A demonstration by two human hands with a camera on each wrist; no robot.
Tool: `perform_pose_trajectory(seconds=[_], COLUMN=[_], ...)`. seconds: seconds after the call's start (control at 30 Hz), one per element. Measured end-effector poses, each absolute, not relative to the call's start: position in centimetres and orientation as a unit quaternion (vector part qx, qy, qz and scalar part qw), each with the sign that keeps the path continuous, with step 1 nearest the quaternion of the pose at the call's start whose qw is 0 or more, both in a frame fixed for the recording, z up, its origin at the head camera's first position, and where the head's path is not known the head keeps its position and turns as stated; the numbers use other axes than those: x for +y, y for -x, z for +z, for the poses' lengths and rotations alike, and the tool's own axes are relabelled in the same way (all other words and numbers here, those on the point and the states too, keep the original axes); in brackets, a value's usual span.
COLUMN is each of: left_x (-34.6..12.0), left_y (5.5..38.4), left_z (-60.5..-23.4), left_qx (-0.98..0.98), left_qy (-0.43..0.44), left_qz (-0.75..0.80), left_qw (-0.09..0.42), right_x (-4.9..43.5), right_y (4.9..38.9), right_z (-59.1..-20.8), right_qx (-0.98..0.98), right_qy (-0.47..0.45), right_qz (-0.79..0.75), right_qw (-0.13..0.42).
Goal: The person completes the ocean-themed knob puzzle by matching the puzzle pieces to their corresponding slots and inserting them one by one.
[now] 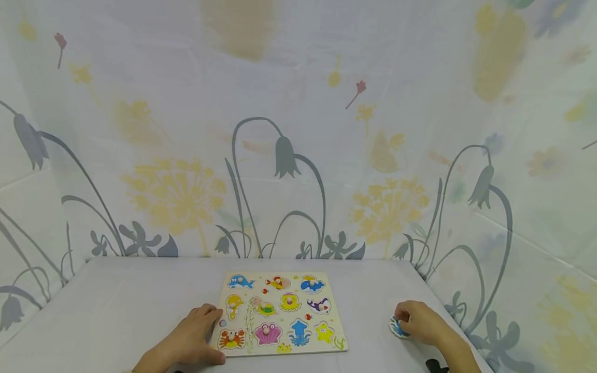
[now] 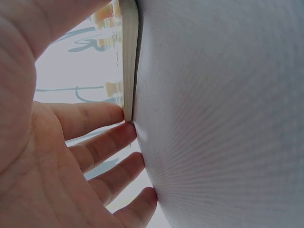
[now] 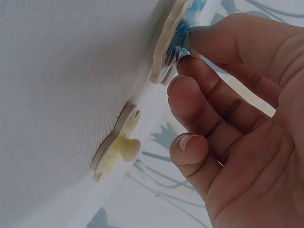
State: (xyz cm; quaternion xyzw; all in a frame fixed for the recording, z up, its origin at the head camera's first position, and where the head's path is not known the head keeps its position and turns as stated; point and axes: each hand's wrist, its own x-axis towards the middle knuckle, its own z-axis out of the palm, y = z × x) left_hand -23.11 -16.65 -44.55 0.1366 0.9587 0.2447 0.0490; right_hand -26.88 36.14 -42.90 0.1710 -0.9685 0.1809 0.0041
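A wooden peg puzzle board [image 1: 247, 349] with sea-animal pictures lies flat on the white tabletop. My left hand [image 1: 199, 335] touches the board's left side, thumb by the near corner and fingers further up; in the left wrist view the fingers [image 2: 102, 142] are extended, fingertips at the board's edge. Off to the right of the board, my right hand [image 1: 422, 322] pinches a blue puzzle piece [image 1: 397, 327] between thumb and fingers, right at the table surface. A yellow puzzle piece [image 3: 114, 149] with a knob lies beside it in the right wrist view, hidden in the head view.
Most pictures on the board carry knobs; the blue squid [image 1: 299, 332] and yellow starfish [image 1: 324, 332] places show none. A flower-printed cloth [image 1: 298, 207] hangs behind the table. Something black [image 1: 436, 366] shows near my right wrist.
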Motion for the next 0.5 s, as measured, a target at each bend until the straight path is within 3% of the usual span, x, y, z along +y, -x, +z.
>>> perform_pose_trajectory(seconds=[0.5], left_x=[-16.7], left_y=[23.2], left_z=[-44.7], left_qx=[0.957], left_qy=[-0.132], left_qz=[0.251], left_qw=[0.054], right_x=[32.6], right_y=[26.9], right_z=[-42.7], right_qx=[-0.963], right_qy=[-0.206], right_qz=[0.174], right_qw=[0.016])
